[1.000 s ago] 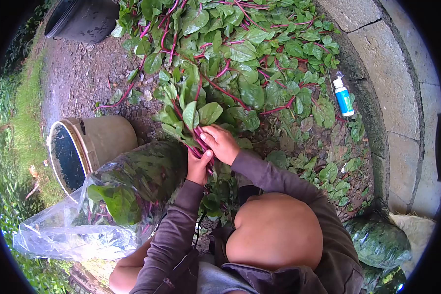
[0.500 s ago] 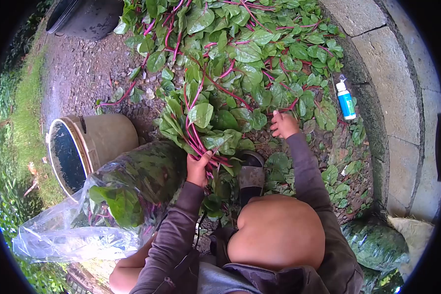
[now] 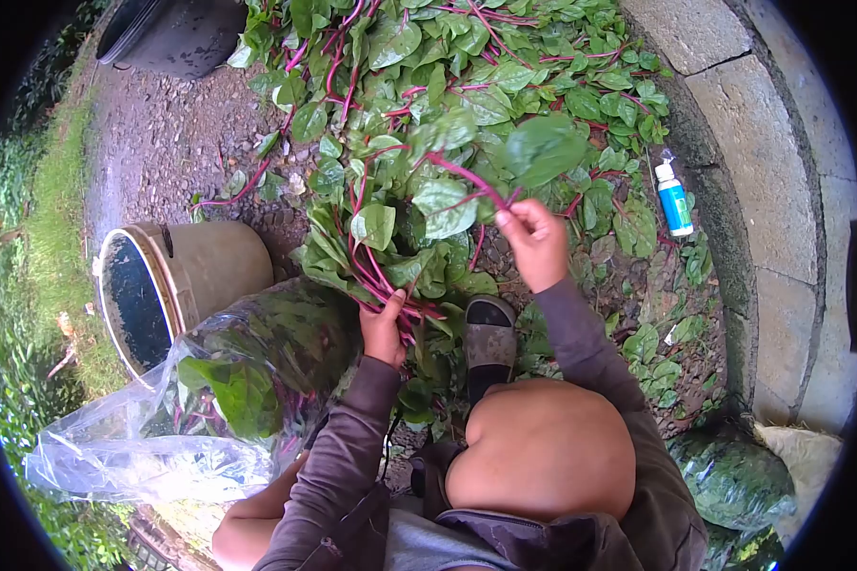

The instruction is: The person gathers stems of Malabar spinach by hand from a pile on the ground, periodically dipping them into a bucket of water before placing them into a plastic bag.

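My left hand (image 3: 384, 331) is closed round the purple-red stems of a bunch of leafy greens (image 3: 371, 226), whose leaves point away from me. Off to its right, my right hand (image 3: 536, 246) pinches the stem end of a single sprig of red-stemmed greens (image 3: 476, 179). That sprig is held up in the air and slants to the upper left, its leaves partly blurred. Beyond both hands a wide pile of the same greens (image 3: 486, 100) covers the ground. Beside my left forearm lies a clear plastic bag (image 3: 152, 457) stuffed with greens.
A pale bucket (image 3: 214, 262) lies tipped at the left, and a dark bucket (image 3: 176, 43) is at the far left. A blue-and-white bottle (image 3: 674, 200) rests near the concrete curb (image 3: 781, 257). Another filled bag (image 3: 733, 476) sits at lower right. My sandalled foot (image 3: 490, 338) is between my hands.
My right hand has picked up a sprig from the pile and moved slightly left with it. My left hand still holds the bunch in nearly the same place.
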### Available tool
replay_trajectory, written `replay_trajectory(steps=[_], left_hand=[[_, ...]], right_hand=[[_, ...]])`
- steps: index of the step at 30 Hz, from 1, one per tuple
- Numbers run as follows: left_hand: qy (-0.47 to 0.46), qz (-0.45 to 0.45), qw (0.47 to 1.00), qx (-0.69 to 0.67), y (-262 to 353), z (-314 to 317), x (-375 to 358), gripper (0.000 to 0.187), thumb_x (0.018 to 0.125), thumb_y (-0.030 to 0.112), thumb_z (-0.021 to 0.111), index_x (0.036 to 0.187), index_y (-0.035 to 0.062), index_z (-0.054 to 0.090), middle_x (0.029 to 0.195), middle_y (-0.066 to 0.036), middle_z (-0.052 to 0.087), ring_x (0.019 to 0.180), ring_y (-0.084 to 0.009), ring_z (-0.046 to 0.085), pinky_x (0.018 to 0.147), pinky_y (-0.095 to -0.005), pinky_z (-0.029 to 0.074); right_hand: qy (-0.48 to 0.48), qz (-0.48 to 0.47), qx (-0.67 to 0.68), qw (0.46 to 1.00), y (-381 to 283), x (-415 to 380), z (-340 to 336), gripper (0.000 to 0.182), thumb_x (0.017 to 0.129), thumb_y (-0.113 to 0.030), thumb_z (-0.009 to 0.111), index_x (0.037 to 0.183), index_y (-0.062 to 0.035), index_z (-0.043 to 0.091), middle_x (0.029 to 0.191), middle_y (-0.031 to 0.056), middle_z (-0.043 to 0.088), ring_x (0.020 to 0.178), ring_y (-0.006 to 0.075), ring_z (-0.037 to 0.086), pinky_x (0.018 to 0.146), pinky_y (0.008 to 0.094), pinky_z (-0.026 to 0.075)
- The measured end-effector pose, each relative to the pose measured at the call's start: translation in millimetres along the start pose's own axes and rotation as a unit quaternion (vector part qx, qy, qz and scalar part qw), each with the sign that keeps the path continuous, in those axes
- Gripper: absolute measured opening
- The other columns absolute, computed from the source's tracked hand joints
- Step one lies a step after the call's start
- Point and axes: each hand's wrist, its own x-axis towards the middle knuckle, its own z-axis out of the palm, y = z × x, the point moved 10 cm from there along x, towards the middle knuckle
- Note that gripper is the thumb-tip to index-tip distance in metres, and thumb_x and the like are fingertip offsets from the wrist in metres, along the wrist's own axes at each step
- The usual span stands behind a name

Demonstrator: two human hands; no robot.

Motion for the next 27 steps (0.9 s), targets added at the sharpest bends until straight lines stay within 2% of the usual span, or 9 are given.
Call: replay_trajectory(steps=[1,3,10,13,15,17,20,23,27], left_hand=[[0.004,-0.002,1.000,-0.003,0,5,-1,0.028,0.082,-0.003,0.060,0.109,0.0017,0.054,0.099,-0.005,0.062,0.087,-0.0154,0.060,0.078,-0.0299,0.048],[0.014,-0.006,1.000,-0.007,1,12,-1,0.029,0.082,-0.003,0.060,0.109,0.0020,0.053,0.100,-0.006,0.062,0.088,-0.0156,0.060,0.078,-0.0299,0.048],[-0.022,-0.075,0.996,-0.038,-33,-12,14,0.032,0.086,0.004,0.060,0.117,0.0055,0.050,0.103,-0.005,0.060,0.089,-0.0155,0.060,0.073,-0.0306,0.050],[-0.022,-0.128,0.991,-0.029,-43,-19,17,0.030,0.082,0.003,0.064,0.110,0.0057,0.054,0.096,-0.003,0.062,0.080,-0.0160,0.061,0.067,-0.0307,0.051],[-0.026,-0.153,0.986,-0.061,-68,-34,25,0.031,0.080,0.002,0.067,0.109,0.0057,0.056,0.093,-0.003,0.062,0.077,-0.0158,0.061,0.065,-0.0302,0.051],[0.012,-0.045,0.999,-0.016,-41,-26,18,0.035,0.076,-0.002,0.070,0.107,0.0046,0.055,0.090,-0.004,0.061,0.074,-0.0151,0.061,0.064,-0.0302,0.051],[0.039,-0.021,0.998,0.038,-14,-3,9,0.042,0.074,-0.003,0.070,0.112,0.0019,0.053,0.100,-0.005,0.062,0.086,-0.0139,0.061,0.074,-0.0299,0.050],[0.062,0.067,0.994,0.062,-22,-12,16,0.040,0.077,-0.003,0.068,0.113,0.0041,0.052,0.093,-0.005,0.063,0.074,-0.0137,0.062,0.064,-0.0288,0.052],[0.055,0.055,0.996,0.036,-30,-20,19,0.035,0.076,-0.006,0.067,0.107,0.0042,0.053,0.091,-0.004,0.062,0.072,-0.0114,0.062,0.061,-0.0260,0.051]], right_hand=[[-0.033,0.016,-0.043,0.998,10,-10,18,0.010,0.082,-0.009,0.067,0.081,-0.0011,0.061,0.070,0.0025,0.062,0.060,0.0076,0.054,0.054,0.0243,0.043],[-0.093,-0.166,-0.211,0.959,-19,-39,57,0.013,0.075,-0.014,0.070,0.077,-0.0056,0.061,0.070,0.0092,0.058,0.063,0.0268,0.057,0.057,0.0370,0.046],[-0.293,-0.076,-0.166,0.939,30,-84,112,0.011,0.077,-0.018,0.067,0.081,-0.0080,0.064,0.076,0.0087,0.062,0.069,0.0279,0.059,0.062,0.0393,0.048],[-0.496,-0.049,-0.157,0.852,44,-73,130,0.012,0.081,-0.020,0.065,0.086,-0.0088,0.066,0.075,0.0082,0.065,0.066,0.0250,0.062,0.062,0.0370,0.049],[-0.472,-0.039,-0.179,0.862,44,-16,123,0.015,0.084,-0.021,0.064,0.091,-0.0075,0.066,0.077,0.0061,0.067,0.069,0.0159,0.064,0.062,0.0319,0.051],[-0.280,0.166,-0.094,0.941,83,62,91,0.026,0.089,-0.026,0.059,0.101,-0.0035,0.063,0.073,0.0054,0.065,0.057,0.0111,0.061,0.049,0.0228,0.048],[-0.153,0.326,-0.070,0.930,128,109,77,0.033,0.089,-0.033,0.060,0.101,-0.0025,0.060,0.071,0.0034,0.063,0.050,0.0093,0.058,0.038,0.0210,0.039],[-0.021,0.352,0.079,0.932,158,114,91,0.031,0.086,-0.033,0.064,0.095,-0.0042,0.060,0.067,0.0014,0.060,0.048,0.0093,0.056,0.038,0.0216,0.037],[0.050,0.219,0.173,0.959,133,113,82,0.019,0.086,-0.023,0.065,0.082,-0.0051,0.059,0.060,-0.0018,0.052,0.044,0.0064,0.043,0.039,0.0216,0.031]])
